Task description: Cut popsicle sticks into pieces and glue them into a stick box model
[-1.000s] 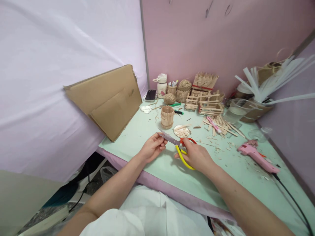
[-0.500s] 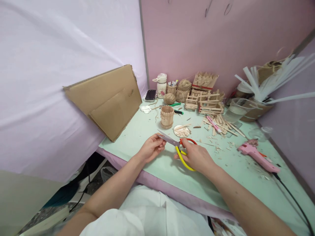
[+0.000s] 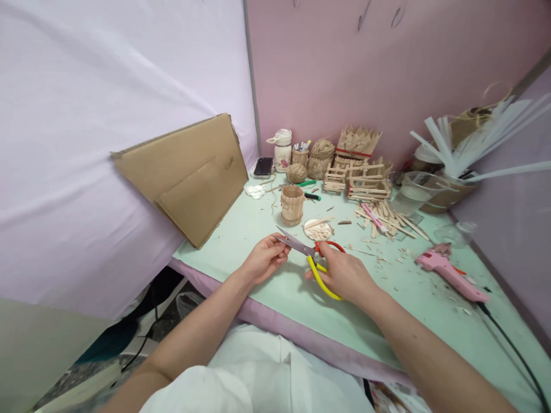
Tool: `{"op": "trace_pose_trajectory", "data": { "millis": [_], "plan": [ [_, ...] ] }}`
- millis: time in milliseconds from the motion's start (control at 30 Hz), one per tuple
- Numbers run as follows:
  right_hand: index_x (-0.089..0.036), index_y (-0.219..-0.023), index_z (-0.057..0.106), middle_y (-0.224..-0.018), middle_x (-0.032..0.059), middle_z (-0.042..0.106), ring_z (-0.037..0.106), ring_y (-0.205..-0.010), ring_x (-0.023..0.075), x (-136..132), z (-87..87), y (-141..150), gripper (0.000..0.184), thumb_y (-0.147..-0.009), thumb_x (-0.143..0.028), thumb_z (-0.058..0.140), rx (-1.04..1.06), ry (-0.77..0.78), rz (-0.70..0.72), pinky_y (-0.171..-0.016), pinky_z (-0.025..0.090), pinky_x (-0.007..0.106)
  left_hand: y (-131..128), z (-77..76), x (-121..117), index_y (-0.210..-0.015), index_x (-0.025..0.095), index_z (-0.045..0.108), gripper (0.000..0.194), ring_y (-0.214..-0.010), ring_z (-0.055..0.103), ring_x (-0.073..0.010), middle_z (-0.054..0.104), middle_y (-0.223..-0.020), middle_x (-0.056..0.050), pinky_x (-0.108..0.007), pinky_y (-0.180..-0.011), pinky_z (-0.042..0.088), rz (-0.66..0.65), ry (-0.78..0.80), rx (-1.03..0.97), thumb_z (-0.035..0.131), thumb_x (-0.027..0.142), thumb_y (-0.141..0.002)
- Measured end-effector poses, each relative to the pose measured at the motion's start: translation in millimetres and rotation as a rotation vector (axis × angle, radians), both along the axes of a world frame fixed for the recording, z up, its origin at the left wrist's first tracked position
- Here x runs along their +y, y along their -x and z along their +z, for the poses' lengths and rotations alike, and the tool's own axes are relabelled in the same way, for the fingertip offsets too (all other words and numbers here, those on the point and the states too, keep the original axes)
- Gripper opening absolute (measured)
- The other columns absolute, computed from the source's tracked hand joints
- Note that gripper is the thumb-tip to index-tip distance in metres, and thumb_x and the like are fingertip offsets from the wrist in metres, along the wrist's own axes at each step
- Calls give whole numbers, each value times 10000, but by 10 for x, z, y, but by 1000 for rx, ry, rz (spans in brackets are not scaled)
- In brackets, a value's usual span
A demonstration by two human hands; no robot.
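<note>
My right hand [image 3: 344,269] grips scissors [image 3: 298,244] by their red and yellow handles, the blades pointing left. At the blade tips, my left hand [image 3: 267,257] is closed in a pinch. Whatever its fingers hold is too small or too covered to make out. Just beyond the blades stands a small round cup made of wooden sticks [image 3: 292,207]. To the right of that cup lies a round white lid [image 3: 317,230] with wood scraps on it.
A pink glue gun [image 3: 451,276] with a black cord lies at right. Popsicle sticks [image 3: 390,218] are heaped near a clear plastic cup [image 3: 417,192]. Behind are stick crates [image 3: 369,184], twine [image 3: 297,172] and a bottle [image 3: 283,150]. Folded cardboard [image 3: 202,183] leans at left.
The scissor blades have parted slightly at the tips. Both hands stay in nearly the same place, and the things on the table have not moved.
</note>
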State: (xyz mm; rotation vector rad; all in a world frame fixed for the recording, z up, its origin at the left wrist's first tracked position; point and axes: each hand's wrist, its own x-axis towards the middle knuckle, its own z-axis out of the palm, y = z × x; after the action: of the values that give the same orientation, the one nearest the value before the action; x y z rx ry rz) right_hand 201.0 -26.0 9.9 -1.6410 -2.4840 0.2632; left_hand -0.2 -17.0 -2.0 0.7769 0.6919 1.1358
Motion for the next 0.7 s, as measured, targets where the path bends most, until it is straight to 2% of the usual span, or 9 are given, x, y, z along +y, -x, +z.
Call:
{"op": "trace_pose_trajectory", "data": {
  "millis": [267, 433, 700],
  "plan": [
    [-235, -962, 455, -677, 27, 613, 595, -627, 214, 0, -12, -8, 349, -818, -553, 445, -12, 46, 0, -474, 160, 258, 20, 18, -9, -799, 128, 563, 232, -525, 370, -48, 498, -619, -1, -170, -485, 254, -35, -22, 10, 724, 238, -674],
    [-232, -965, 453, -745, 33, 616, 581, -635, 200, -5, 36, -19, 369, -784, -551, 497, 33, 55, -16, -484, 181, 251, 24, 18, 29, -815, 126, 568, 233, -526, 375, -50, 504, -626, -3, -175, -483, 246, -52, -57, 40, 714, 251, -684],
    [-238, -884, 446, -685, 17, 596, 530, -570, 174, -22, 66, -1, 366, -792, -592, 460, 50, 141, -11, -476, 180, 242, 62, 21, 45, -827, 137, 549, 226, -519, 345, -55, 476, -606, 19, -192, -496, 233, -93, -135, 88, 690, 272, -713]
  ]
}}
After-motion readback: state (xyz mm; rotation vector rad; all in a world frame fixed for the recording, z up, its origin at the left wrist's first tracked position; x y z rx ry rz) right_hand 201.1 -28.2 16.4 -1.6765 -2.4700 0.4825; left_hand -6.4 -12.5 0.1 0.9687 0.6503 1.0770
